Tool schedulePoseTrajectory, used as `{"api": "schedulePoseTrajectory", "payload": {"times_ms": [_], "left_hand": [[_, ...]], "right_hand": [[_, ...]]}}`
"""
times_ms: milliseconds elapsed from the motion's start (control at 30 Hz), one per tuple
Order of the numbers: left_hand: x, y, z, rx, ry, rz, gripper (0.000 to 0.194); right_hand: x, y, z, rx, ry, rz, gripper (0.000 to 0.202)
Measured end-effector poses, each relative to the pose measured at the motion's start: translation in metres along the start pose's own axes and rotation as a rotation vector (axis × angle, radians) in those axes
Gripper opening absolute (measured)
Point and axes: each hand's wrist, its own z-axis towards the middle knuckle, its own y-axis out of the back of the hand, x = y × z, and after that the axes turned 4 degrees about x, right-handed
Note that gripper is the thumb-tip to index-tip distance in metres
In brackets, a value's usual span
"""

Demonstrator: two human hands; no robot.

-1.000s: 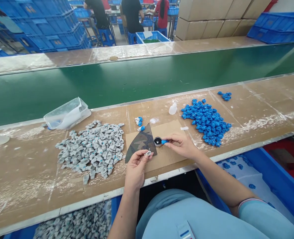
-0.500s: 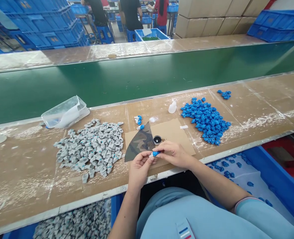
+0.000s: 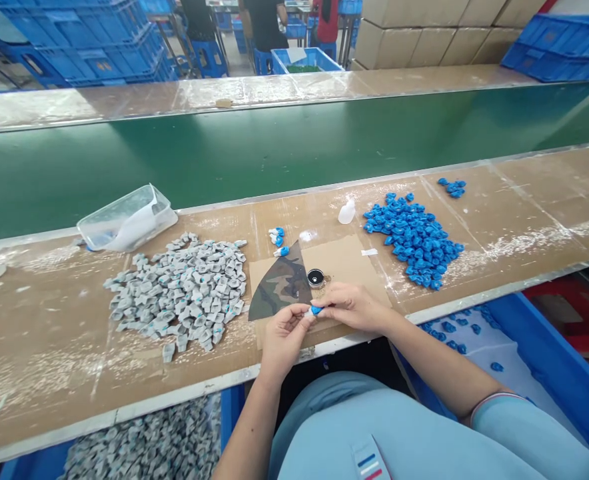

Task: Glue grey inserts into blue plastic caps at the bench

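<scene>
Between my two hands is a small blue-and-white plastic piece (image 3: 316, 310). My left hand (image 3: 284, 335) pinches its pale end, and my right hand (image 3: 353, 308) has its fingers on the blue end. Fingertips hide part of it. Just beyond the hands stands a small round dish with a dark inside (image 3: 316, 278). A camouflage-patterned sheet (image 3: 280, 287) lies to its left on a cardboard piece (image 3: 369, 277). A few similar blue-and-white pieces (image 3: 281, 251) rest behind the sheet. Small grey parts (image 3: 184, 290) are heaped at left, small blue parts (image 3: 414, 240) at right.
A clear plastic tub (image 3: 127, 220) lies tilted at the back left, and a small white bottle (image 3: 347, 212) stands near the blue heap. Behind the bench runs a green belt (image 3: 274, 147). Blue bins with parts (image 3: 569, 360) sit below the front edge. Several people sit beyond.
The view has shifted slightly. Both hands stay together on the blue-and-white piece, which has turned a little between the fingers.
</scene>
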Motion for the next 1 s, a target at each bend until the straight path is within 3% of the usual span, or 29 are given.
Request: {"api": "schedulePoseTrajectory", "payload": {"times_ms": [200, 400, 567, 700, 833, 900, 1000], "left_hand": [[-0.001, -0.001, 0.002, 0.043, -0.002, -0.009, 0.025], [0.000, 0.000, 0.002, 0.004, 0.021, -0.100, 0.029], [-0.002, -0.002, 0.001, 0.002, 0.034, -0.048, 0.029], [-0.007, 0.005, 0.005, -0.027, 0.023, 0.041, 0.034], [-0.022, 0.025, 0.027, -0.134, -0.017, 0.166, 0.042], [-0.032, 0.034, 0.044, -0.165, -0.034, 0.252, 0.042], [-0.045, 0.039, 0.072, -0.213, -0.074, 0.373, 0.032]], "right_hand": [[0.005, 0.004, -0.003, -0.010, 0.049, -0.099, 0.023], [0.001, -0.007, -0.002, -0.080, -0.049, 0.087, 0.023], [0.000, -0.016, -0.006, -0.135, -0.087, 0.145, 0.025], [-0.010, 0.015, -0.010, -0.140, -0.134, -0.017, 0.022], [-0.029, 0.072, -0.016, -0.337, -0.524, -0.512, 0.019], [-0.038, 0.094, -0.016, -0.285, -0.707, -0.721, 0.023], [-0.043, 0.106, -0.010, -0.109, -0.857, -0.869, 0.024]]}}
